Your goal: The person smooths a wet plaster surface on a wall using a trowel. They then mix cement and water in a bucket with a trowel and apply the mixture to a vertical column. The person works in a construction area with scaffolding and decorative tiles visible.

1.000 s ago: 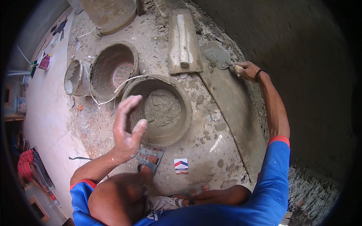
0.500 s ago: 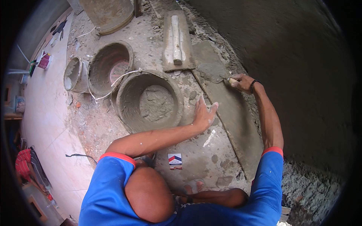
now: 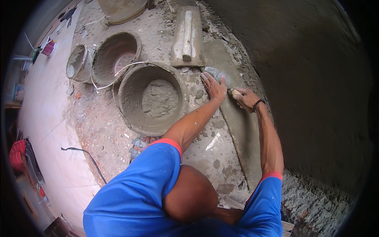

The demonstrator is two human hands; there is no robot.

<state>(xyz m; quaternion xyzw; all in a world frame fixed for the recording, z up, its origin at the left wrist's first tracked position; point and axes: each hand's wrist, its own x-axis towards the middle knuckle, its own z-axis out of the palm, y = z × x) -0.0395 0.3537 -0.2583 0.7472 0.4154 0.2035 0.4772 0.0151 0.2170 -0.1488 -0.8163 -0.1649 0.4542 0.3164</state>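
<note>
My right hand (image 3: 246, 99) is closed round the pale handle of a trowel (image 3: 220, 76). Its wet grey blade lies over the upper part of a long cement-coated board (image 3: 241, 132). My left hand (image 3: 214, 87), fingers stretched out, is beside the blade at the board's left edge; whether it touches the blade I cannot tell. Left of that hand stands a large bucket (image 3: 127, 93) with wet grey mortar (image 3: 160, 98) in its bottom. Just beyond my hands lies a plastering float (image 3: 197, 37) with its long pale handle facing up.
Two more mortar-stained buckets, a medium one (image 3: 103, 59) and a small one (image 3: 86, 73), stand at the left. A big tub (image 3: 120, 15) is farther back. A dark, wet-looking wall (image 3: 316, 98) rises on the right, with crumbled mortar along its foot. Pale tiles (image 3: 51, 102) lie far left.
My right hand has drawn the trowel nearer and to the left. My left hand has moved forward from beside the bucket to the blade. My body leans farther forward.
</note>
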